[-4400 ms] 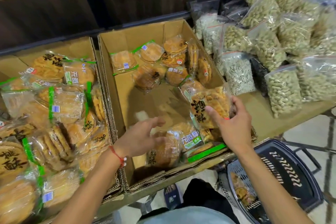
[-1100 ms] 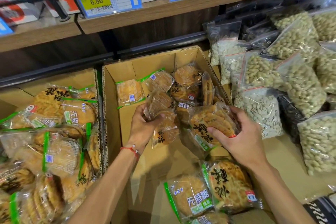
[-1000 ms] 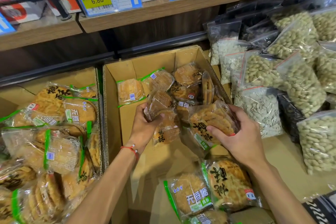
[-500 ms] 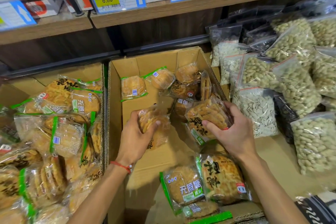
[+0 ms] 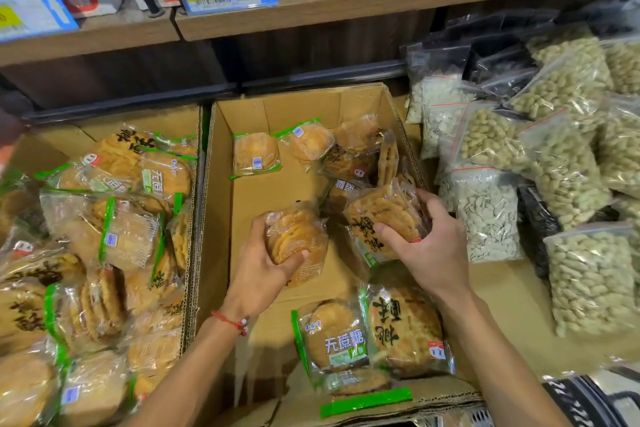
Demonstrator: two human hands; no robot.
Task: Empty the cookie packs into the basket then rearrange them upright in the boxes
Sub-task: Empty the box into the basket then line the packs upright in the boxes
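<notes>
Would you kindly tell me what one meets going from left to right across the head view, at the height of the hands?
Full left box → left hand → the cookie pack it holds → printed cookie pack → right hand holding it → bag of pale seeds → bag of peanuts.

The left hand [image 5: 263,274] grips a clear plastic pack of round golden cookies [image 5: 298,239]. Just beside it, the right hand [image 5: 429,246] grips a clear cookie pack printed with black characters [image 5: 384,218]. Both are above an open brown cardboard box [image 5: 277,191]. Right of the right hand lie clear bags of pale seeds [image 5: 488,218].
</notes>
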